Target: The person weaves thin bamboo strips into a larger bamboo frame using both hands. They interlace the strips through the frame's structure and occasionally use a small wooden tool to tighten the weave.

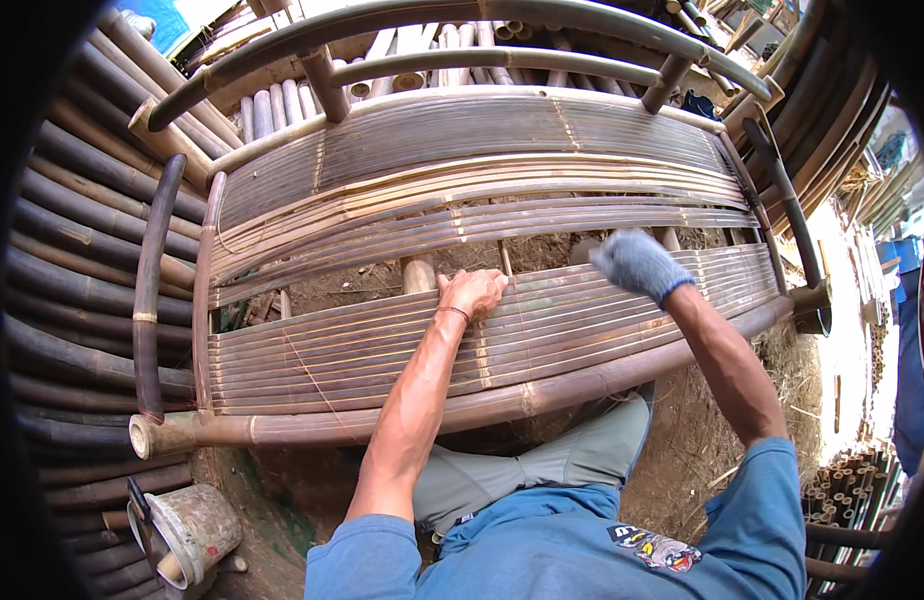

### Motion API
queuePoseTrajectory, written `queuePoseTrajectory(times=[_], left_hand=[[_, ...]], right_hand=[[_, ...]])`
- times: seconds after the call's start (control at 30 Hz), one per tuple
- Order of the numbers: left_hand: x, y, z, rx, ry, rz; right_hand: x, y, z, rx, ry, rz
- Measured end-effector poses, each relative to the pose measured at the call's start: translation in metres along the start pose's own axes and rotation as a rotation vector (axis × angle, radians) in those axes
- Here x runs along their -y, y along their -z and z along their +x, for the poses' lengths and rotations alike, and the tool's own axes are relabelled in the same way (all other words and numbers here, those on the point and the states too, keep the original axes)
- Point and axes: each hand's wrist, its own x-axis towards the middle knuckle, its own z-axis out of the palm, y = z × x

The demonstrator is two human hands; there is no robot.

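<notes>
Dark poles (pixel 102 290) lie in long rows to my left, and a grimy bucket (pixel 207 525) sits below the near left corner of the bench (pixel 522 400). The bamboo bench spans the space before me, and its surface is in three bands: front slats (pixel 362 350) packed side by side, looser middle slats (pixel 362 200) in paler and darker strips, and back slats (pixel 432 130) lying close together. A thin red string (pixel 302 370) trails over the front slats on the left. Beyond the back stand more cut poles (pixel 282 105); to my right are brown ground (pixel 732 430), a stack of thin canes (pixel 847 490) and blue cloth (pixel 907 300).

As for edges, the left armrest (pixel 154 270) rises at one end, the backrest (pixel 432 20) closes off the far side, and the right armrest (pixel 782 200) bounds the other end. Between front and middle slats runs a long open gap, with a crosspiece (pixel 419 273) showing in it. My left grip (pixel 472 293), bare, bends over the gap's near edge, touching the front slats; my right grip (pixel 642 265), gloved, is curled near the gap further right. Fingertips are hidden or blurred, so I cannot tell whether either is closed on anything.
</notes>
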Motion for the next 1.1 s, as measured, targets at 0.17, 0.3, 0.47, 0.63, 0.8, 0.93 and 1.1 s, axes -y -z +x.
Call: queuePoseTrajectory(times=[0.17, 0.3, 0.47, 0.63, 0.8, 0.93, 1.1], left_hand=[[0.005, -0.015, 0.002, -0.119, -0.057, 0.097], [0.002, -0.009, -0.001, -0.091, -0.043, 0.064], [0.004, -0.004, -0.008, -0.065, -0.031, 0.083], [-0.011, -0.004, -0.004, 0.003, 0.007, 0.09], [-0.008, -0.011, 0.002, -0.149, 0.002, 0.025], [0.022, -0.028, -0.016, -0.662, -0.196, -0.082], [0.037, -0.022, -0.102, -1.094, 0.053, -0.02]], right_hand=[[0.103, -0.065, -0.063, 0.016, 0.241, 0.588], [0.142, -0.075, -0.048, -0.299, 0.429, 0.515], [0.064, -0.096, -0.103, -0.072, 0.236, 0.523], [0.101, -0.093, -0.1, -0.313, 0.318, 0.464], [0.086, -0.125, -0.111, -0.252, 0.273, 0.46], [0.071, -0.161, -0.117, -0.389, 0.182, 0.422], [0.07, -0.127, -0.144, -0.326, -0.502, 1.691]])
